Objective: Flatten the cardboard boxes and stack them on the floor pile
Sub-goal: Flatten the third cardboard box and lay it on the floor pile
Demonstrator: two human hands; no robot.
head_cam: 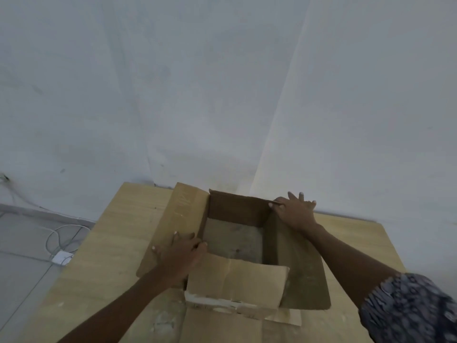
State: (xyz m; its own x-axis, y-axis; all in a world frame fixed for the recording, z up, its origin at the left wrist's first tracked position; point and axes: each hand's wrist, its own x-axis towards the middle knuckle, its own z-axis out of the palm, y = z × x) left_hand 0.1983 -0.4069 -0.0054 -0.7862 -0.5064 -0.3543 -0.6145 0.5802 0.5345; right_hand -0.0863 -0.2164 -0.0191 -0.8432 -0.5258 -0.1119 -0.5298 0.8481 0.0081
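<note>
An open brown cardboard box (pixel 235 238) stands on a light wooden table (pixel 118 243), its four top flaps spread outward. My left hand (pixel 181 253) lies on the left flap at the box's near-left corner, thumb hooked over the rim. At the far-right corner my right hand (pixel 295 211) presses on the right flap, fingers spread, thumb on the rim's edge. The near flap (pixel 237 285) folds toward me and is torn and white along its lower edge. The inside of the box holds nothing. No floor pile is in view.
A white wall stands right behind the table. On the grey floor at the left lie a white cable loop (pixel 64 236) and a small white adapter (pixel 61 257). A patterned sleeve (pixel 410 308) covers my right upper arm.
</note>
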